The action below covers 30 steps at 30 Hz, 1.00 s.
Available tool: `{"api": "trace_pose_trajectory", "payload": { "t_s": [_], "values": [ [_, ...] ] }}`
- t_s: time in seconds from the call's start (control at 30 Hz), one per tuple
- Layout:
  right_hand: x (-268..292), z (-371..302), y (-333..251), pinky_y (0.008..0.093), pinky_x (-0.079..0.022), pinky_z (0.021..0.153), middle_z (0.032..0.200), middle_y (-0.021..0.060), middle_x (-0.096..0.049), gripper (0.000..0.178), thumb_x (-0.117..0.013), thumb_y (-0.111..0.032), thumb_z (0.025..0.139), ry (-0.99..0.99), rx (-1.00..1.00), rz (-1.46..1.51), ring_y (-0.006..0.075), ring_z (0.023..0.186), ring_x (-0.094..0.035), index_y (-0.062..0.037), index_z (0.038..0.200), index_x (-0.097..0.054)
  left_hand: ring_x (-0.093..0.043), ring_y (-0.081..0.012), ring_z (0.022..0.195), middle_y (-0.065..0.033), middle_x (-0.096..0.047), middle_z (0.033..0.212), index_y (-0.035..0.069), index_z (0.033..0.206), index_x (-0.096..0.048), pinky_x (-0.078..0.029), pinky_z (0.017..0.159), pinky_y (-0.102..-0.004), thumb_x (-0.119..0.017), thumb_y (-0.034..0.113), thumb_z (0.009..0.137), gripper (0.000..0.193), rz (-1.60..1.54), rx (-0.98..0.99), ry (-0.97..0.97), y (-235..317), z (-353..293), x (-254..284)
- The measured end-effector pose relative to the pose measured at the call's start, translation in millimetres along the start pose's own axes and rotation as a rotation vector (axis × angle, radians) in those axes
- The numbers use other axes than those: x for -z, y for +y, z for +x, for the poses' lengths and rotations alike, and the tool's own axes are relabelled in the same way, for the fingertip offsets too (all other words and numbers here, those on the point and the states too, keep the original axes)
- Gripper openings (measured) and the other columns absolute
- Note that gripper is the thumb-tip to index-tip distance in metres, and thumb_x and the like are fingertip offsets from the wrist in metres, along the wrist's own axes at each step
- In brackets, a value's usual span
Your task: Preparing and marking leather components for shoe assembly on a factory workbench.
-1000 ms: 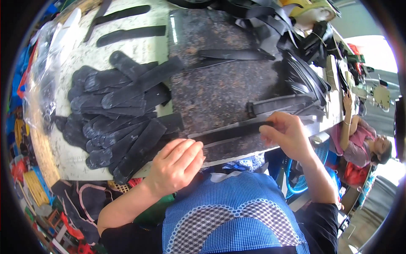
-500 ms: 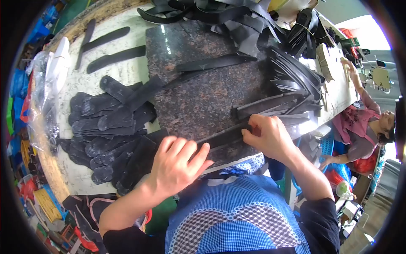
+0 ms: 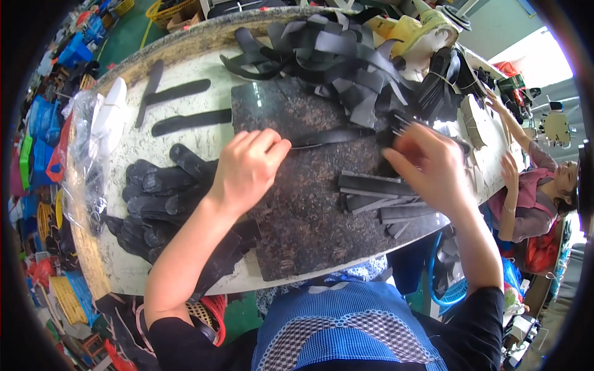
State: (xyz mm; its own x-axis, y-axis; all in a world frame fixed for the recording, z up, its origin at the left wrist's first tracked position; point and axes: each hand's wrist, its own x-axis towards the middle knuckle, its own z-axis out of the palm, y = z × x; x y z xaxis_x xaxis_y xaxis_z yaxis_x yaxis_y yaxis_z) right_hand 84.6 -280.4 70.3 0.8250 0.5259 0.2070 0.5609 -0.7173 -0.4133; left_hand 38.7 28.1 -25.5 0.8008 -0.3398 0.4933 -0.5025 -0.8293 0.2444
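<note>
A dark speckled stone slab [image 3: 309,210] lies on the white-topped worktable. On its upper part rests a long black strip [image 3: 337,137], leather-like and slightly curved. My left hand [image 3: 247,164] is closed, with its fingertips pinched at the strip's left end. To the right, my right hand [image 3: 433,164] is over the stacked black strips by the slab's right side, its thumb stretched out and its other fingers smeared by motion. Whether it holds anything is hidden. Shorter black strips [image 3: 380,188] lie just below it. Beside my left forearm is a heap of black rounded-end pieces [image 3: 164,185].
A tangle of black strips [image 3: 346,46] covers the far edge. Single black strips [image 3: 179,91] lie at the far left, near white pieces [image 3: 111,114] and clear plastic film [image 3: 86,161]. A banded bundle [image 3: 442,80] stands far right. Another person [image 3: 532,198] sits at the right.
Both hands have moved away from my body, from the slab's near edge to its far half. The strip my hands were at near the front edge is no longer there. My view has shifted.
</note>
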Motion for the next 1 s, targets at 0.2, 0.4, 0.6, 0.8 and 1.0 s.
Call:
{"api": "trace_pose_trajectory", "payload": {
  "t_s": [0.2,0.4,0.6,0.8,1.0],
  "values": [
    [-56,126,35,0.0427,-0.055,0.088,0.101,0.0096,-0.067,0.021,-0.077,-0.019,0.088,0.340,0.452,-0.142,0.0317,0.100,-0.066,-0.0070,0.104,-0.071,-0.068,-0.0092,0.078,-0.0034,-0.074,0.090,-0.001,0.108,-0.068,-0.055,0.072,-0.0272,-0.075,0.003,0.097,0.014,-0.931,0.699,-0.194,35,6,23],
    [-69,142,29,0.0422,-0.056,0.083,0.093,0.0136,-0.071,0.020,-0.077,-0.014,0.089,0.034,0.337,0.074,0.0350,0.094,-0.069,-0.0022,0.104,-0.072,-0.066,-0.0306,0.113,-0.0130,-0.064,0.120,0.006,0.129,-0.065,-0.056,0.095,-0.0419,-0.087,0.019,0.084,0.052,-0.065,0.233,-0.013,19,1,9],
    [-39,106,9,0.0418,-0.058,0.078,0.095,0.0102,-0.069,0.018,-0.077,-0.007,0.086,0.042,0.470,0.162,0.0333,0.089,-0.070,-0.0056,0.105,-0.076,-0.059,-0.0355,0.130,-0.0143,-0.061,0.134,0.010,0.148,-0.054,-0.046,0.115,-0.0429,-0.084,-0.003,0.076,0.079,-0.269,0.163,0.287,-10,85,1],
    [-17,1,-21,0.0307,-0.052,0.058,0.092,0.0011,-0.063,0.045,-0.080,-0.011,0.063,0.177,0.754,0.034,0.0177,0.079,-0.065,-0.0076,0.108,-0.082,-0.069,-0.0209,0.097,-0.0047,-0.072,0.102,0.010,0.088,-0.080,-0.057,0.084,-0.0333,-0.085,0.009,0.079,0.011,-0.153,-0.291,0.162,52,-3,51],
    [-45,-53,-22,0.0362,-0.049,0.072,0.098,0.0050,-0.069,0.032,-0.081,-0.013,0.076,-0.109,0.626,0.182,0.0220,0.090,-0.066,-0.0044,0.106,-0.079,-0.064,-0.0210,0.103,-0.0044,-0.068,0.109,0.003,0.119,-0.078,-0.056,0.092,-0.0374,-0.072,0.007,0.083,0.037,-0.071,-0.130,-0.231,100,-108,32]
  ]
}}
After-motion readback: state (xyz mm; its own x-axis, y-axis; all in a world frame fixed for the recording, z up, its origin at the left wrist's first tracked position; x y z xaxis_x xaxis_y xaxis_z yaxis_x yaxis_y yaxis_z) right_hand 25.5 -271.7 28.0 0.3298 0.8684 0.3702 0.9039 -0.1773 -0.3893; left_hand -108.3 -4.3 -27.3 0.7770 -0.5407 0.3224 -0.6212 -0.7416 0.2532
